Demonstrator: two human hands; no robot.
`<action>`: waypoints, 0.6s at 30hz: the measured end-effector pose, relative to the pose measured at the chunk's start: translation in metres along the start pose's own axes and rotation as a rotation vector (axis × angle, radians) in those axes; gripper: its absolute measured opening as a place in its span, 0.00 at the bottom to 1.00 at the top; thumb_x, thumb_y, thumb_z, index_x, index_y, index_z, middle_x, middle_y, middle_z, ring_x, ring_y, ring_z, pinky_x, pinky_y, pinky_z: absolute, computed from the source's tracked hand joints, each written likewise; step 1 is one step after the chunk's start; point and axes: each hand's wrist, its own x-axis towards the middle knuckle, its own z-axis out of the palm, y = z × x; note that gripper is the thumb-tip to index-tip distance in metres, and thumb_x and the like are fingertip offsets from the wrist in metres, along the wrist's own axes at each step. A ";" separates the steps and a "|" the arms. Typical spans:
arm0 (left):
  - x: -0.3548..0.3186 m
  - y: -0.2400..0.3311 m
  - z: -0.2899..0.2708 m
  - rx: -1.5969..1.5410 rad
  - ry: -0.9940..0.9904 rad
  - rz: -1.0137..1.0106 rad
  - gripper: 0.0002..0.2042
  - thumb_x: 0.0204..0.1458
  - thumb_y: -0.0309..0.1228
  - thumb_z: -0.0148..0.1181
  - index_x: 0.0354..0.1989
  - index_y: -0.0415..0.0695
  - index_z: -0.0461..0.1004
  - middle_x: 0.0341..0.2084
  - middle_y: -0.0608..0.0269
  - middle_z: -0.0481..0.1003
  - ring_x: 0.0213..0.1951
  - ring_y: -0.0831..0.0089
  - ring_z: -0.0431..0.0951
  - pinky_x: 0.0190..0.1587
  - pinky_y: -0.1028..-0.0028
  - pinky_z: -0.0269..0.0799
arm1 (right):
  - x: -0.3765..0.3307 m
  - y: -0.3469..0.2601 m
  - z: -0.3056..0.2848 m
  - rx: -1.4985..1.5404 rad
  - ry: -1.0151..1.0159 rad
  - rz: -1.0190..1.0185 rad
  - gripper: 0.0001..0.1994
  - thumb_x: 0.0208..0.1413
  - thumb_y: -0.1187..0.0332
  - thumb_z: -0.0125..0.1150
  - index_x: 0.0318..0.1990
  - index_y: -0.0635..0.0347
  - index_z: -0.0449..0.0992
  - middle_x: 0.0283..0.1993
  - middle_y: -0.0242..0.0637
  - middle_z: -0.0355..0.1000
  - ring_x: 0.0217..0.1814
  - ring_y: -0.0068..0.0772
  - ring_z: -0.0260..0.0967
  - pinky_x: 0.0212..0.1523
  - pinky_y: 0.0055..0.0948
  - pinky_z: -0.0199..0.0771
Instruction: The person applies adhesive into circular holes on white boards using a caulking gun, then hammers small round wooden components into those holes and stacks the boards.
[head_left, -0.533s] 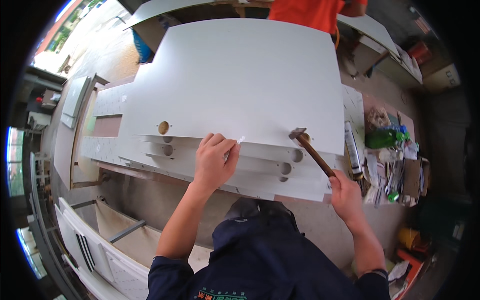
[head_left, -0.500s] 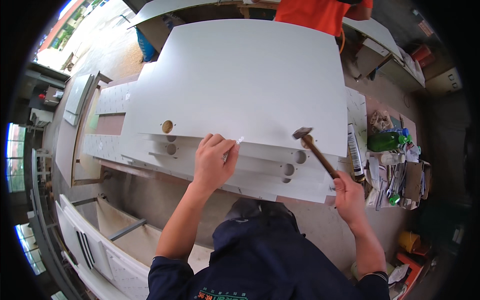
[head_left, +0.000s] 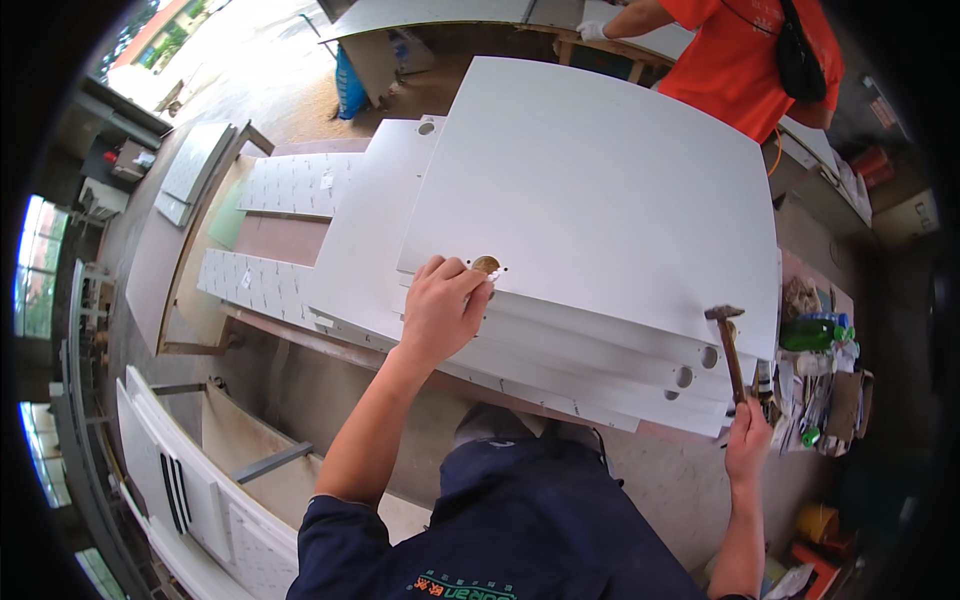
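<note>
A stack of white panels lies before me, and the top panel [head_left: 610,180] has a round hole [head_left: 486,264] with small dots beside it near its front left corner. Over that hole is my left hand [head_left: 438,308], its thumb and fingers pinched together on small white pieces [head_left: 494,277], too small to make out exactly. My right hand [head_left: 748,442] is wrapped round the wooden handle of a hammer [head_left: 732,358]. The hammer stands head up off the stack's front right corner. Lower panels show round holes [head_left: 684,377] along their front right edges.
Beyond the stack, a person in an orange shirt [head_left: 745,70] with a white glove works at another bench [head_left: 450,18]. Bottles [head_left: 810,333], tools and papers crowd a surface to the right. A white cabinet front [head_left: 180,480] and an open frame stand at lower left.
The view has swung, so the stack appears further right. My left hand has come from right of the hole to the hole itself. The hammer is more upright, and more of the co-worker shows.
</note>
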 end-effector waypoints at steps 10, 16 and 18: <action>0.018 -0.021 0.007 -0.050 -0.114 0.161 0.02 0.50 0.25 0.60 0.30 0.44 0.78 0.23 0.65 0.70 0.31 0.63 0.69 0.38 0.67 0.66 | 0.005 -0.178 0.111 0.208 -0.095 -0.181 0.09 0.65 0.64 0.52 0.44 0.58 0.74 0.20 0.40 0.65 0.19 0.38 0.63 0.24 0.30 0.65; 0.018 -0.024 0.007 -0.053 -0.126 0.176 0.02 0.50 0.26 0.60 0.30 0.44 0.78 0.23 0.65 0.70 0.31 0.63 0.70 0.38 0.66 0.66 | 0.004 -0.179 0.128 0.084 -0.132 -0.221 0.08 0.65 0.67 0.52 0.45 0.59 0.74 0.21 0.39 0.66 0.19 0.39 0.63 0.23 0.30 0.65; 0.017 -0.023 0.006 -0.048 -0.138 0.171 0.02 0.50 0.26 0.60 0.30 0.44 0.78 0.24 0.65 0.70 0.31 0.63 0.70 0.38 0.66 0.66 | 0.007 -0.186 0.118 0.069 -0.113 -0.207 0.08 0.64 0.67 0.53 0.45 0.59 0.74 0.21 0.39 0.66 0.19 0.41 0.64 0.23 0.30 0.65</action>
